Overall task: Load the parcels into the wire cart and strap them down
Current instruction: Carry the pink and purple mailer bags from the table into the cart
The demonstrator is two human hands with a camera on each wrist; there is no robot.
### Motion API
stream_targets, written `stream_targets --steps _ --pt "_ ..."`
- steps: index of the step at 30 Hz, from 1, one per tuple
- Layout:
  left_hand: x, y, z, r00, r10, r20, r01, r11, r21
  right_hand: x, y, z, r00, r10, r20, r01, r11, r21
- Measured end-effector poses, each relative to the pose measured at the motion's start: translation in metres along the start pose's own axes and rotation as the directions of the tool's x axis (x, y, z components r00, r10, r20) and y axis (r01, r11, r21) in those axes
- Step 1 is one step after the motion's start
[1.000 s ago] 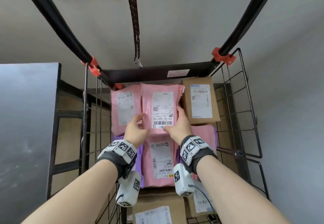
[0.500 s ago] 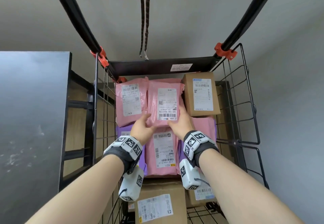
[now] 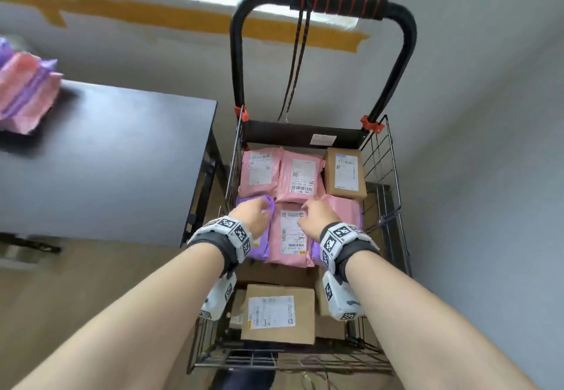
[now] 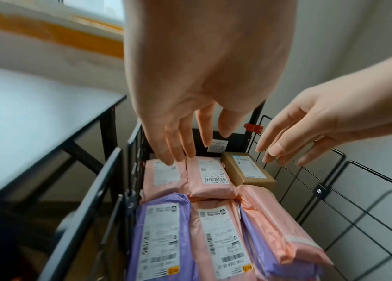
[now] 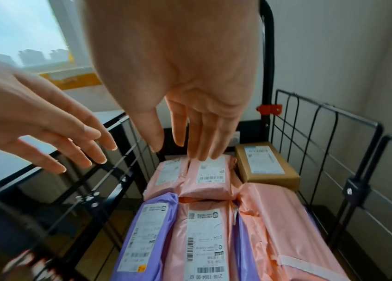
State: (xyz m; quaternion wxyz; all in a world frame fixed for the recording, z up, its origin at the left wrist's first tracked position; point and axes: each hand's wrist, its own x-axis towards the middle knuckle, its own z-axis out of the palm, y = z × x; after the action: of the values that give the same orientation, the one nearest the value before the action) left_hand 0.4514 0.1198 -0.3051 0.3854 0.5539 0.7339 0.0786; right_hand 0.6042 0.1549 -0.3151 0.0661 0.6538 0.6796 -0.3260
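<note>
Pink, purple and cardboard parcels (image 3: 297,182) packed side by side inside wire cart (image 3: 385,172), beneath left hand (image 3: 253,215) and right hand (image 3: 317,218), both slack-fingered, grasping nothing, strap (image 3: 294,66) dangling from handle (image 3: 338,8).

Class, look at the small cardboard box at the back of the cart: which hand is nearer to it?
Right. The right hand hovers just in front of the cardboard box; the left hand is across the cart, over the purple parcel.
</note>
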Motion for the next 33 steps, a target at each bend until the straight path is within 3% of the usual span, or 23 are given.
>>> stream_targets --steps 4,8,17,25,33 --pt "-0.068 -0.01 -0.015 0.998 0.037 -0.06 -0.025 0.981 0.195 -0.06 -0.026 0.009 0.995 -0.099 -0.015 0.098 0.992 -0.078" --pt "-0.138 -0.036 -0.035 0.994 -0.002 -0.111 0.034 0.958 0.284 -0.112 -0.063 0.02 0.977 -0.211 -0.018 0.207 0.972 -0.114" --pt "-0.237 -0.103 -0.138 0.943 -0.144 -0.301 0.244 0.913 0.327 -0.165 -0.182 0.027 0.903 -0.431 0.005 0.425 0.888 -0.175" --pt "-0.249 -0.182 -0.239 0.87 -0.208 -0.447 0.327 0.922 0.207 -0.156 -0.303 0.038 0.856 -0.517 0.004 0.503 0.831 -0.239" --pt "-0.206 -0.28 -0.348 0.893 -0.108 -0.438 0.259 0.917 0.302 -0.106 -0.443 0.075 0.87 -0.493 -0.004 0.475 0.841 -0.26"
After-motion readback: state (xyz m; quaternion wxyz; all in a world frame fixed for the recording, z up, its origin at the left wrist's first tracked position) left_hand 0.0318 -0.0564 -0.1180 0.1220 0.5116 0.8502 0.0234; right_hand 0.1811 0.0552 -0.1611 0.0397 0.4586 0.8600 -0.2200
